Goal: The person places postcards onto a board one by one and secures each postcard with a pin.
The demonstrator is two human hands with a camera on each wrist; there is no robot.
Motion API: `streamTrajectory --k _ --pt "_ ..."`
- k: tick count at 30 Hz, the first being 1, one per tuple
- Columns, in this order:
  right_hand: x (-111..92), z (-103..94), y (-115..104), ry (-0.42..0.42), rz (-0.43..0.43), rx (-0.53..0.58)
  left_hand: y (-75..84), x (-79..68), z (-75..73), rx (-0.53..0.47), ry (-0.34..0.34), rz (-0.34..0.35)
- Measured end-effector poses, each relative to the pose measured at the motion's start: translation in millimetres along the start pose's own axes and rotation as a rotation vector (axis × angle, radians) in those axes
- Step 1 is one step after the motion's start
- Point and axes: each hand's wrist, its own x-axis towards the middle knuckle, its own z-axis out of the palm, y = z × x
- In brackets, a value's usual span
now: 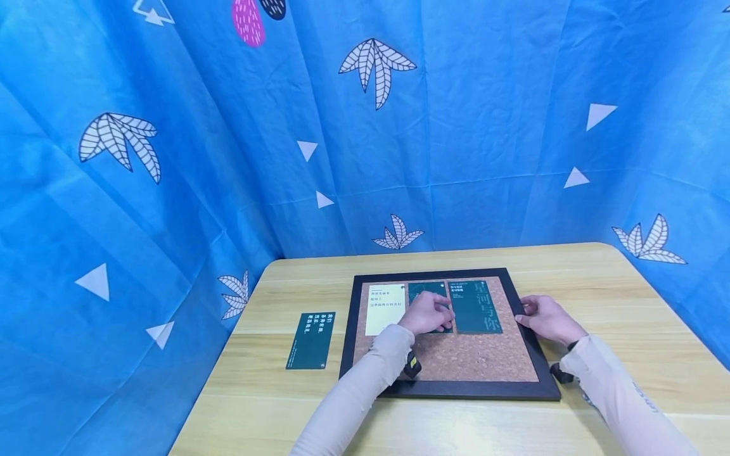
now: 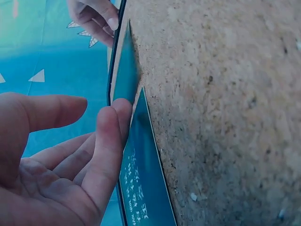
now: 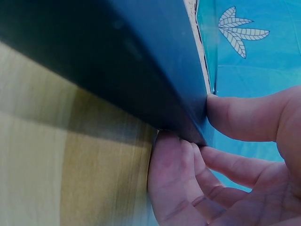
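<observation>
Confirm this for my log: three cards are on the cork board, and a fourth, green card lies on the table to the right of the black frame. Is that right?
Not quite: the head view shows the fourth, green card on the table to the left of the black frame. The rest stands.

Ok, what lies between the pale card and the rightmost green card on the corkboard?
Another green card, partly covered by the left hand; the head view shows this.
</observation>
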Motion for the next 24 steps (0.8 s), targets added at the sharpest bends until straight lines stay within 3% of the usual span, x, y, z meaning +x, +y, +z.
streamTrajectory --k 4,8,14,21,24 --pt "0.6 -0.1 -0.1 0.0 0.009 -0.001 -0.3 -0.5 0.2 0.048 0.009 0.026" --pt "1.6 -0.4 0.9 -0.007 0.013 0.004 1.3 -1.4 -2.4 0.157 0.023 0.09" --pt "2.6 0.3 2.8 -0.001 -0.009 -0.004 4.6 -3.5 -3.5 0.417 0.049 0.176" --pt "1.1 0.4 2.2 -0.006 -0.003 0.011 3.2 -1.4 -0.6 0.785 0.001 0.266" --pt "0.9 0.5 2.3 -0.014 0.003 0.028 3.3 -0.8 0.7 0.897 -0.022 0.291"
